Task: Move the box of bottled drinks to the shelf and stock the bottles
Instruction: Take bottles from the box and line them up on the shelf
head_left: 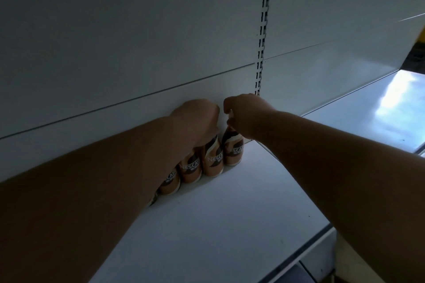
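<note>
head view, dim light: two bare forearms reach from the lower corners of the frame toward the centre, where a row of brown and cream bottles [202, 163] marked "nesca..." stands upright on a white shelf [218, 225], pressed against the white back panel [138, 41]. the row runs diagonally from left of centre up toward the middle; four bottles show clearly, and a sliver of another peeks out under the left forearm at the row's lower left end.

the left hand [195, 117] sits just left of frame centre, curled down over the tops of the bottles in the middle of the row; its fingers are hidden behind the back of the hand, so i cannot tell whether it clasps one or merely rests on them. the right hand [243, 112], just right of centre, is pinched closed around the neck of the end bottle [233, 151], the one farthest right in the row, which stands on the shelf beside its neighbour.

a slotted upright [263, 30] runs down the back panel from the top of the frame to just behind the right hand. at the right edge, another shelf surface [391, 103] catches bright light. the box is not in the frame.
</note>
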Demonstrator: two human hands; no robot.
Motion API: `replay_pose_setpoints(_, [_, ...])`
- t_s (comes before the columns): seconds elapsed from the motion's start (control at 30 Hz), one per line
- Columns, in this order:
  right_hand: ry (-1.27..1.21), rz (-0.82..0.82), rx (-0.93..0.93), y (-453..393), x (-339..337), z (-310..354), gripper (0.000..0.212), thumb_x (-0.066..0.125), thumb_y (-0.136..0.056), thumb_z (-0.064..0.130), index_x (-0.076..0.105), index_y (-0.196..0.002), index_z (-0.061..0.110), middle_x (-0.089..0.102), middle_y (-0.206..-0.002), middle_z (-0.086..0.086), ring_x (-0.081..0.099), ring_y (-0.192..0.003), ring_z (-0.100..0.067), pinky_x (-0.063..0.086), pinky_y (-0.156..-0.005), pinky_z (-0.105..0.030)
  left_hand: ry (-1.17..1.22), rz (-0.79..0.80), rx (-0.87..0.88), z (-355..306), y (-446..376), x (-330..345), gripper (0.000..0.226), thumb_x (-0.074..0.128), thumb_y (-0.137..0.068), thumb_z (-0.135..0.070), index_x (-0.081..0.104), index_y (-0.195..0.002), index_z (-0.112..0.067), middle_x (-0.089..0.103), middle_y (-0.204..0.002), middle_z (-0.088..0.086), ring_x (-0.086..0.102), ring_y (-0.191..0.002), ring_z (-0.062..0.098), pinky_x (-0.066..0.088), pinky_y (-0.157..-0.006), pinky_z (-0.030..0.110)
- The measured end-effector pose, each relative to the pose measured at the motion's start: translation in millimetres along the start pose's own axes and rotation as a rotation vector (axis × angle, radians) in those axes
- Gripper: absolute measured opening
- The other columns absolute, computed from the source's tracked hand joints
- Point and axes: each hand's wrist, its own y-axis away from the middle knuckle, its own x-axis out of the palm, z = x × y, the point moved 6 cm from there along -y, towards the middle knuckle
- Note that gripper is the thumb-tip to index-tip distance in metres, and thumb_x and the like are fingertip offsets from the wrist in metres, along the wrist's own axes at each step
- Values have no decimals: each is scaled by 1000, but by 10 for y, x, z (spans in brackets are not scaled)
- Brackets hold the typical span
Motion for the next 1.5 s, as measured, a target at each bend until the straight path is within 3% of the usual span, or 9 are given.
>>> replay_pose_setpoints(0.27, [48,16,-19,-99,54,-4,21,61,-91,21,57,-110,12,46,-78,3,50,-80,-17,39,-66,-28,-32,-30,-18,-32,-5,-64,7,60,-87,-17,55,-90,-13,49,-86,5,51,-79,22,40,-70,31])
replay_pose_setpoints(0.4, [27,10,-31,-96,79,-3,28,58,-92,17,56,-119,15,56,-98,-4,50,-85,-17,40,-69,-28,-31,-11,-36,-21,9,-76,9,56,-90,-18,59,-95,-11,60,-96,9,59,-89,26,45,-74,32])
replay_pose_setpoints(0.6, [7,26,-61,-134,58,12,33,59,-91,14,55,-123,18,59,-109,-7,49,-87,-16,38,-69,-27,37,-117,1,20,53,-128,13,55,-91,-21,63,-93,-11,62,-91,8,56,-77,21,42,-69,30])
replay_pose_setpoints(0.93, [6,7,-16,-215,83,-14,37,65,-88,23,56,-123,15,62,-109,-9,58,-98,-24,47,-77,-32,-26,-146,53,13,3,-54,19,57,-87,-16,65,-102,-7,62,-102,15,62,-91,33,47,-72,37])
replay_pose_setpoints(1.03, [-3,9,-9,-228,82,-24,38,65,-87,23,56,-123,15,62,-110,-9,58,-99,-24,46,-77,-31,-30,-140,47,19,-8,-44,19,57,-88,-16,66,-101,-7,62,-102,14,62,-88,31,42,-67,34])
replay_pose_setpoints(1.13, [-33,-8,-3,-203,79,-22,38,66,-87,22,56,-123,14,62,-107,-9,58,-96,-24,49,-77,-32,-32,-145,41,24,-7,-35,21,58,-88,-17,66,-105,-8,62,-104,13,62,-89,30,44,-69,33])
replay_pose_setpoints(1.27, [-65,-58,-13,-164,67,4,35,65,-88,19,49,-118,11,49,-77,1,50,-71,-17,36,-53,-23,-52,-148,18,4,2,-43,26,57,-89,-18,64,-111,-8,60,-110,14,62,-96,33,45,-74,36])
replay_pose_setpoints(1.33, [-70,-77,-10,-151,63,12,34,65,-89,19,48,-117,11,45,-73,2,50,-72,-17,34,-55,-24,-46,-133,2,1,13,-45,26,54,-90,-19,64,-112,-8,59,-111,13,61,-97,31,41,-71,34])
replay_pose_setpoints(1.5, [-87,-71,0,-136,31,-1,34,66,-88,19,49,-116,10,50,-84,-3,53,-79,-20,38,-64,-29,-45,-148,-20,-16,75,-62,23,53,-91,-18,60,-111,-8,52,-113,12,57,-99,32,38,-71,34])
